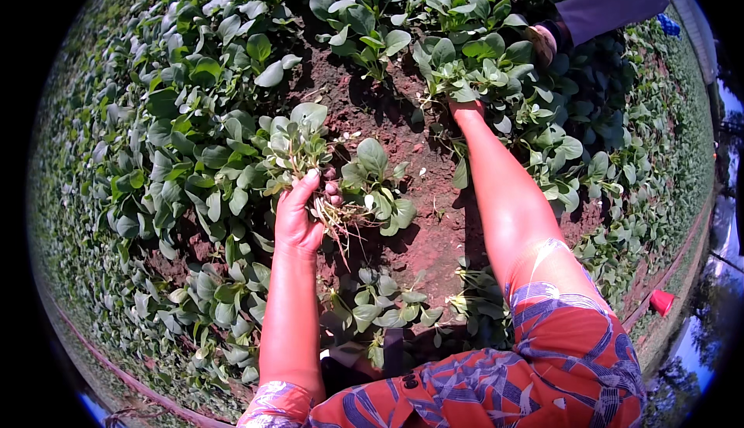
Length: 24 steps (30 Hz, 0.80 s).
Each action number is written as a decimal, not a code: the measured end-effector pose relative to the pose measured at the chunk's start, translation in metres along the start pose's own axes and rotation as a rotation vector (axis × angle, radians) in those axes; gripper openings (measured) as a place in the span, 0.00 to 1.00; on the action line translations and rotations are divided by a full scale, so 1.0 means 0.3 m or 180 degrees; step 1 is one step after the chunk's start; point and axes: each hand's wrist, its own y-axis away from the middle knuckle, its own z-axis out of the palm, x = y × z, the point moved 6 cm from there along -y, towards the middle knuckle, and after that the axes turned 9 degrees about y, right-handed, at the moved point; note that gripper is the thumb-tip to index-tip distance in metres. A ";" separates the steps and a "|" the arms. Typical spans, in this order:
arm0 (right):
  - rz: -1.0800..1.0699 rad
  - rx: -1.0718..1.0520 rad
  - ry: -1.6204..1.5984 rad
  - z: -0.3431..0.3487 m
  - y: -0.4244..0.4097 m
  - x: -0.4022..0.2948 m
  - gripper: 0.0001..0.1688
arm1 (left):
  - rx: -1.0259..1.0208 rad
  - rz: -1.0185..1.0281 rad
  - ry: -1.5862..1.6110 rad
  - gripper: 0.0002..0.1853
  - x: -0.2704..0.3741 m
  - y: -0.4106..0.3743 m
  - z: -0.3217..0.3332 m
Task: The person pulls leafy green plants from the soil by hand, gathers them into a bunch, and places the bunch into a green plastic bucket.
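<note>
My left hand [299, 213] is closed around a bunch of uprooted small-leaved plants [293, 149]. Their pale, thin roots [344, 219] hang out on the right side, beside my curled fingertips. Just right of that bunch, a young leafy green plant [375, 178] grows from reddish soil. Farther up and to the right, my right hand [467, 109] reaches in at the base of a leafy clump [465, 76]. Leaves cover its fingers, so whether they grip a stem cannot be seen.
Dense leafy greens [192, 137] spread across the left. Reddish bare soil [442, 224] shows between the rows. Another person's trousered leg [610, 9] and foot [542, 43] are at upper right. A red container [661, 302] stands by the bed's right edge. Smaller plants [383, 303] grow close to my body.
</note>
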 end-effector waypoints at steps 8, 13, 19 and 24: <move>0.0210 0.0439 0.0140 -0.072 -0.006 0.034 0.26 | 0.0012 -0.0089 0.0016 0.09 -0.036 -0.012 0.019; -0.0064 0.0785 -0.1863 -0.102 0.161 0.014 0.13 | 0.0006 -0.0032 0.0031 0.08 -0.026 -0.016 -0.003; -0.1850 0.0954 -0.1276 -0.262 0.503 -0.116 0.14 | -0.0090 0.0019 0.0012 0.10 -0.003 -0.001 0.018; 0.0290 -0.0041 -0.4424 -0.160 0.435 0.094 0.08 | -0.0179 0.0108 0.0018 0.08 0.005 0.009 0.031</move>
